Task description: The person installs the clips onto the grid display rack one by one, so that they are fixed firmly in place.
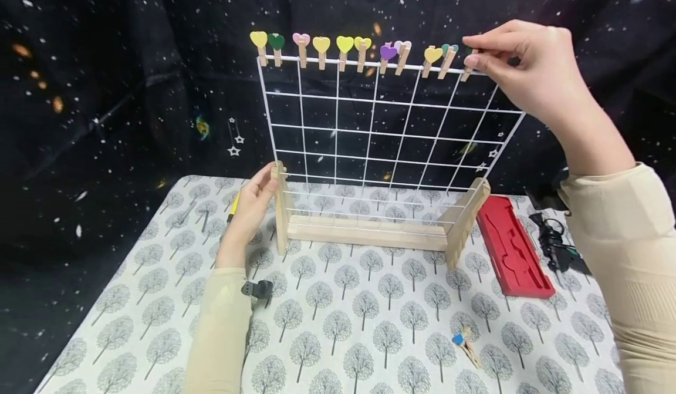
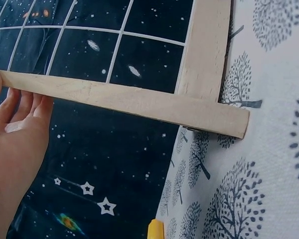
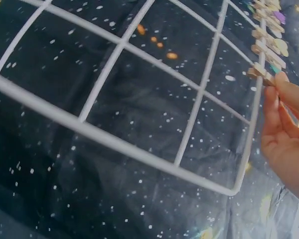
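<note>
A white wire grid stands upright in a wooden stand. Along its top wire sits a row of small wooden clothespins with heart tops, among them a purple-heart clothespin and a dark green-heart clothespin. At the row's right end my right hand pinches a clothespin between thumb and fingers, its lower end at the top wire; the fingers hide its heart. My left hand grips the top of the stand's left upright, thumb on one side and fingers on the other in the left wrist view.
A blue-heart clothespin lies with other wooden pieces on the tree-print tablecloth. Right of the stand are a red molded tray and a black tool. Something yellow shows behind my left hand. A dark starry cloth hangs behind.
</note>
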The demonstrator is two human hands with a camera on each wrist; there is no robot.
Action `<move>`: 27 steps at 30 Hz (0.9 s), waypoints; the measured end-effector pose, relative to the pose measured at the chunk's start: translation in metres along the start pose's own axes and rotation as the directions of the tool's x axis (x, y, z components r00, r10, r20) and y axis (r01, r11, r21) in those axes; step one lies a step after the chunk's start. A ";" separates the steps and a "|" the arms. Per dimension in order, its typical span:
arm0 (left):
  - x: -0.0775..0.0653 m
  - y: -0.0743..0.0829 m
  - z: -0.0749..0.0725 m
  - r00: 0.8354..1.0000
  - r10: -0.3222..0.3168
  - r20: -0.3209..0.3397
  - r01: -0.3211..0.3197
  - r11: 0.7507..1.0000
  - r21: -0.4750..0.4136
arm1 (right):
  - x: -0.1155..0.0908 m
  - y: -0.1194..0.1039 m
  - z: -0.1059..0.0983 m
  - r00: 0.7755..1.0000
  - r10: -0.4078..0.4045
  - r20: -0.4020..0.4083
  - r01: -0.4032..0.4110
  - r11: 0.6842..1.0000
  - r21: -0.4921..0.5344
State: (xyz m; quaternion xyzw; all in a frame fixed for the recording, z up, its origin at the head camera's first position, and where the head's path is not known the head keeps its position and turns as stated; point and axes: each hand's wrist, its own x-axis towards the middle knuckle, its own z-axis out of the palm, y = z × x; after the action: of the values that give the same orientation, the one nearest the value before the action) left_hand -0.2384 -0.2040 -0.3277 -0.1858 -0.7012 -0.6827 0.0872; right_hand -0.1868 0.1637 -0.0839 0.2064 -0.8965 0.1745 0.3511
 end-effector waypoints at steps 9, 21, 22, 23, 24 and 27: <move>-0.004 0.004 0.005 1.000 0.008 -0.014 -0.007 0.997 0.081 | -0.035 0.009 0.003 0.973 -0.148 -0.175 0.155 0.988 0.024; -0.002 -0.009 0.002 1.000 0.015 -0.014 -0.012 0.984 0.179 | -0.162 0.044 0.059 0.995 -0.102 -0.023 0.104 0.956 0.276; -0.003 -0.006 0.003 1.000 0.011 -0.014 -0.009 0.984 0.178 | -0.177 0.047 0.065 0.997 -0.079 0.025 0.070 0.961 0.267; -0.004 -0.002 0.004 1.000 0.011 -0.011 -0.009 0.984 0.179 | -0.191 0.050 0.071 0.996 -0.057 0.075 0.036 0.965 0.258; -0.004 0.001 0.005 1.000 0.011 -0.009 -0.010 0.983 0.182 | -0.205 0.053 0.075 0.992 -0.035 0.124 0.003 0.970 0.244; -0.005 0.010 0.009 1.000 0.014 0.002 -0.014 0.981 0.191 | -0.245 0.060 0.084 0.970 0.002 0.243 -0.055 0.976 0.210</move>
State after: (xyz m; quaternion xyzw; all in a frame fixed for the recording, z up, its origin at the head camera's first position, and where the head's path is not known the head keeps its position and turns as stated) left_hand -0.2286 -0.1958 -0.3208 -0.1817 -0.7624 -0.6115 0.1091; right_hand -0.0991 0.2370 -0.3235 0.2499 -0.9112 0.2492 0.2124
